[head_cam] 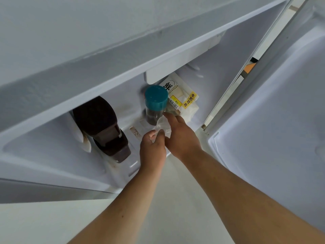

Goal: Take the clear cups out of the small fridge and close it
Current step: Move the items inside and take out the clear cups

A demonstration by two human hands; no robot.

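Observation:
The small white fridge (123, 71) stands open, and I look down into its lower compartment. Its door (281, 111) is swung out to the right. Both my hands reach inside at the compartment floor. My right hand (181, 136) grips a clear plastic cup (162, 126) that lies tilted between the two hands. My left hand (153, 150) holds the cup's lower end with its fingertips. Whether it is one cup or a nested stack, I cannot tell.
A jar with a teal lid (155, 103) stands just behind the cup. A bread bag with a yellow label (181, 97) leans at the back right. A dark brown container (103, 127) lies on the left of the compartment. Pale floor (175, 199) lies below my arms.

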